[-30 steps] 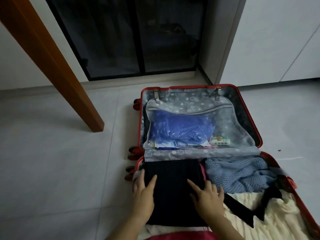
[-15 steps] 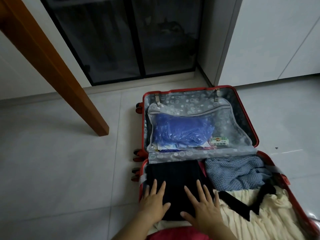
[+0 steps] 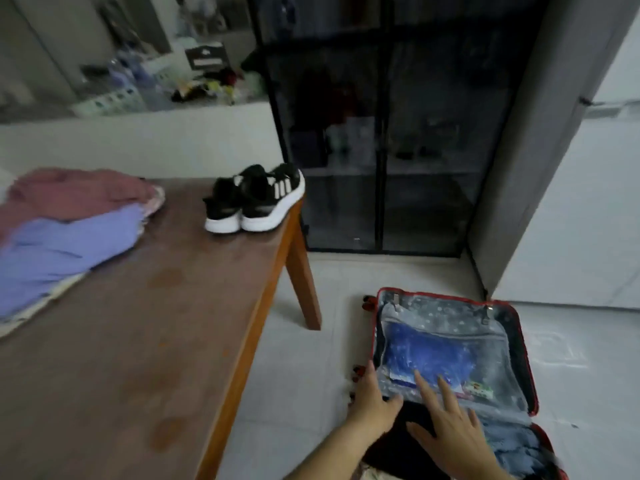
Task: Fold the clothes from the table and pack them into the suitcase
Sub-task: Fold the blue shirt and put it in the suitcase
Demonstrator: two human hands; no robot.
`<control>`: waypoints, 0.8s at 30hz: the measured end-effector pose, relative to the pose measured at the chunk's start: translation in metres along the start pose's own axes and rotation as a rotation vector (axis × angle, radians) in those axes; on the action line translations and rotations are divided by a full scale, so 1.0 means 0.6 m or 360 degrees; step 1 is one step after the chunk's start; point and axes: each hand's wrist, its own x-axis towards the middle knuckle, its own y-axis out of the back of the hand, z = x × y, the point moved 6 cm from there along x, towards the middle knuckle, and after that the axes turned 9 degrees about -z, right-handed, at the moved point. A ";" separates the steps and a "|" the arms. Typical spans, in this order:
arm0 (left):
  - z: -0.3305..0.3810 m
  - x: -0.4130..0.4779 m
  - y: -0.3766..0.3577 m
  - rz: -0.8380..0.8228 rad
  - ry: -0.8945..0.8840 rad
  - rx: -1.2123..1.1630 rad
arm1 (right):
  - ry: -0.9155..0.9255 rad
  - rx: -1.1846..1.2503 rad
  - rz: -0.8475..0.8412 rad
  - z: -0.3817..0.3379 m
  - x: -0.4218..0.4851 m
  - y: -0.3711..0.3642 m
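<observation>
The red suitcase (image 3: 523, 344) lies open on the floor at lower right. A folded black garment (image 3: 398, 441) sits in its near half beside a blue knit piece (image 3: 512, 441). My left hand (image 3: 372, 398) and my right hand (image 3: 450, 420) hover over the black garment with fingers straight, holding nothing. A pile of loose clothes, a pink piece (image 3: 72, 194) over a lilac one (image 3: 59, 254), lies on the brown table (image 3: 145, 358) at far left.
A pair of black sneakers (image 3: 256, 199) stands at the table's far corner. The suitcase's lid pocket holds a blue bag (image 3: 429, 355). A dark glass cabinet (image 3: 381, 133) stands behind. White floor tiles (image 3: 311, 341) separate table and suitcase.
The view has swung up and left, bringing the tabletop, the clothes pile and the sneakers into sight. Both hands have lifted off the black garment.
</observation>
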 end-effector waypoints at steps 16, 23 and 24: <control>-0.245 -0.442 0.765 0.0915 -0.0121 -0.0131 | 0.0664 -0.0075 -0.0185 -0.626 -0.016 0.181; -0.415 -0.394 1.031 0.0855 -0.0116 0.0110 | 0.0702 0.0065 -0.0204 -0.902 0.127 0.077; -0.436 -0.385 1.053 0.0813 -0.0077 0.0263 | 0.0684 0.0059 -0.0231 -0.934 0.150 0.053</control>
